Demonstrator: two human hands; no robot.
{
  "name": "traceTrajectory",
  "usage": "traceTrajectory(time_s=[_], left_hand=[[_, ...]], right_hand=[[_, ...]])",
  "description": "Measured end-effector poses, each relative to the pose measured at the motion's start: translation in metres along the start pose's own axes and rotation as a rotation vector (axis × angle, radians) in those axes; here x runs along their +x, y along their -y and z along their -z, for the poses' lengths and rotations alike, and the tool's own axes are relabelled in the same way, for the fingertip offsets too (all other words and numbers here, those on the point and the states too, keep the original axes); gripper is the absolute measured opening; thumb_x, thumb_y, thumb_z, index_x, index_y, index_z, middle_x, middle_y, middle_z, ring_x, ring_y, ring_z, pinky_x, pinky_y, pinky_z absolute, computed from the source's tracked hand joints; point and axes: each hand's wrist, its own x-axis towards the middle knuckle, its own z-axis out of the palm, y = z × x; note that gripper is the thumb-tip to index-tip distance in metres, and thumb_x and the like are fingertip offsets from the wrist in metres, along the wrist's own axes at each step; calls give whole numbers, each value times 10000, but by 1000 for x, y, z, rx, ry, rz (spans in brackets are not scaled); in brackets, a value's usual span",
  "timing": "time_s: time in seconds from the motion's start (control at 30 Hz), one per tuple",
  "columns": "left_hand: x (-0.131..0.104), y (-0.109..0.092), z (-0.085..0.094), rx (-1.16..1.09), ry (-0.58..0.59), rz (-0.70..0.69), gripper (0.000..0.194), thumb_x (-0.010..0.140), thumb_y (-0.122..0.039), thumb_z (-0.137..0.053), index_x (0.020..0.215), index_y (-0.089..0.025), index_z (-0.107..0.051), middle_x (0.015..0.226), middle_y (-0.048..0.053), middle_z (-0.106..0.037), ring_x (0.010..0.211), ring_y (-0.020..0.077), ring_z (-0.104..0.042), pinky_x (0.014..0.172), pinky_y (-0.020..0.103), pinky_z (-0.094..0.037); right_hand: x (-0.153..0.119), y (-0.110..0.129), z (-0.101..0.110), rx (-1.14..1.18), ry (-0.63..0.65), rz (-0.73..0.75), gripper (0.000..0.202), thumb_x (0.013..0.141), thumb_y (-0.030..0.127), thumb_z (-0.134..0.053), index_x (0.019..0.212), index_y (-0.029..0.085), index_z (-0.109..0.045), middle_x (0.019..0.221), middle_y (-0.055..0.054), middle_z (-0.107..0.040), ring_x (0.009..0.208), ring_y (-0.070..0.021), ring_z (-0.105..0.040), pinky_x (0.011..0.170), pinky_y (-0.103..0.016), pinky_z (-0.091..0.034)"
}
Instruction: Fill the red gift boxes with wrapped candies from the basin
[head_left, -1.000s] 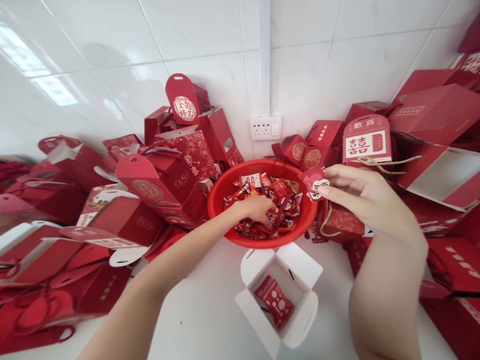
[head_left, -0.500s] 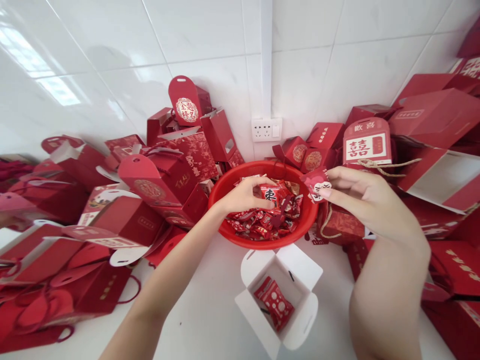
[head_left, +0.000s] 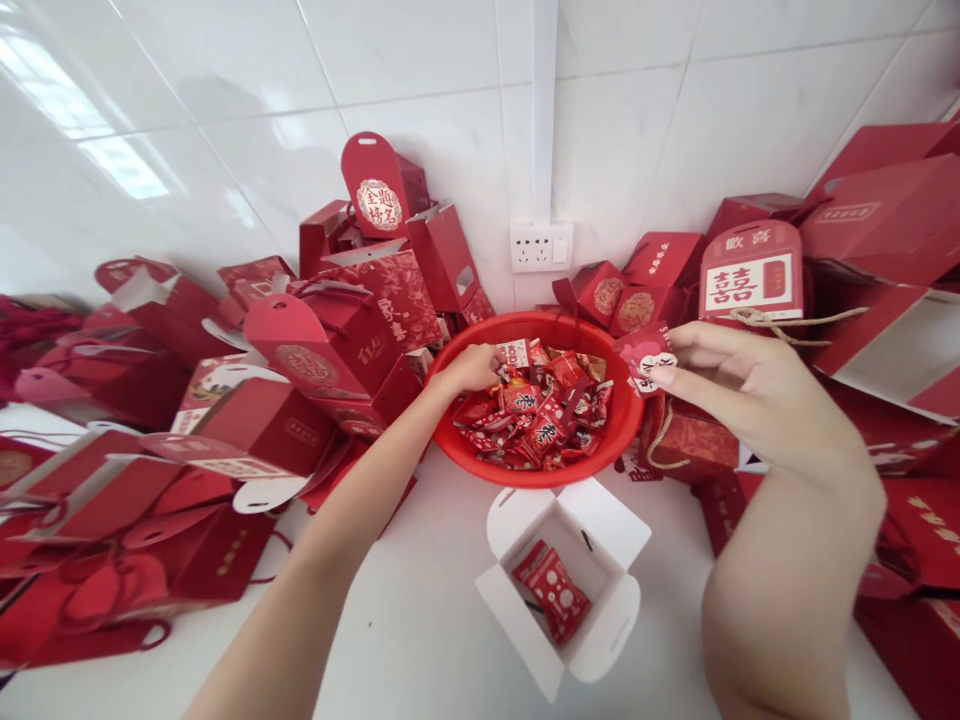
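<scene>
Right hand (head_left: 765, 395), at about 2 o'clock from the white open box, has thumb and fingers clamped on a flat pinkish-red packet (head_left: 637, 352), held at the 3 o'clock rim of the red basin (head_left: 525, 477). Packet has a white patch with black characters, part under the thumb, not legible. Left hand (head_left: 476, 368) dips in at the basin's 10 o'clock, fingers bent; can't tell if they grip anything. Basin is round, filled with shiny wrapped sweets (head_left: 546, 432), mostly red; at least two wrappers read 枣 in black. White open box (head_left: 607, 520) at the basin's 6 o'clock, flaps spread, one red sachet (head_left: 556, 592) with white dots inside. Labels: gift box (head_left: 377, 203) at the basin's 11 o'clock reads 金題榜名; box (head_left: 754, 275) at its 2 o'clock reads 歡喜 above 囍.
</scene>
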Motion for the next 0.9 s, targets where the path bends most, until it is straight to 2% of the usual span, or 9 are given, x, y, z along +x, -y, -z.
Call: traceTrajectory(time_s=[0.1,0.27,0.33,0.4,0.47,0.53,0.7,0.8,0.9], left_hand=[[-8,-5,-3,-71,98,-68,503,625,-110,-698,1123,-160,-742,782,0,-736,745,192,-688,707,252,-523],[-30,-15,0,-384,692,-287,430,579,-153,-755,1000,-219,-807,749,-11,-750,682,177,-699,637,230,-533],[-32,-19,3,-405,811,-299,391,595,-161,-747,972,-231,-821,709,-6,-756,672,192,-707,638,244,-545],[-25,-24,6,-363,696,-303,358,652,-150,-688,976,-225,-823,737,0,-775,728,192,-724,688,237,-554],[-13,-29,8,-204,435,-280,365,699,-99,-596,962,-212,-822,837,3,-801,831,176,-736,767,211,-547],[1,-35,6,13,280,-231,404,702,-39,-546,937,-212,-825,945,2,-813,925,169,-737,837,196,-532],[26,-38,-4,255,203,-131,414,667,-38,-635,990,-216,-823,1070,84,-798,1022,272,-725,907,308,-536],[34,-30,1,353,88,-52,380,731,-112,-648,1068,-196,-803,1190,153,-752,1187,339,-653,1010,389,-489],[39,-19,9,399,74,9,388,713,-169,-692,1084,-223,-792,1164,138,-759,1164,336,-659,1016,386,-478]], right_hand=[[0,-1,0,8,-16,-9,202,780,406,-767,889,249,-700,891,-23,-787,864,-257,-758,817,-407,-636],[1,-3,-1,-2,-6,-12,214,765,381,-783,911,242,-710,911,-34,-788,858,-257,-758,816,-402,-640],[2,-3,-2,-9,-4,-11,198,771,376,-776,907,248,-710,918,-35,-787,860,-264,-758,816,-409,-640],[1,-3,-2,-1,0,-9,175,785,379,-764,902,261,-709,909,-29,-786,869,-271,-758,822,-413,-640],[1,-1,-3,10,16,-3,149,802,380,-753,891,269,-708,899,-23,-785,877,-272,-759,824,-406,-640],[1,0,-3,9,33,8,135,818,377,-746,886,266,-710,899,-20,-785,881,-265,-759,825,-387,-637],[-1,0,0,-13,18,15,151,827,369,-742,899,240,-710,906,-23,-783,886,-252,-756,830,-358,-628],[-1,0,1,-14,12,9,169,824,379,-744,914,239,-718,924,-29,-783,903,-260,-753,848,-372,-625],[0,0,1,-18,25,5,187,833,398,-744,927,236,-726,935,-33,-782,907,-262,-747,861,-382,-621]])
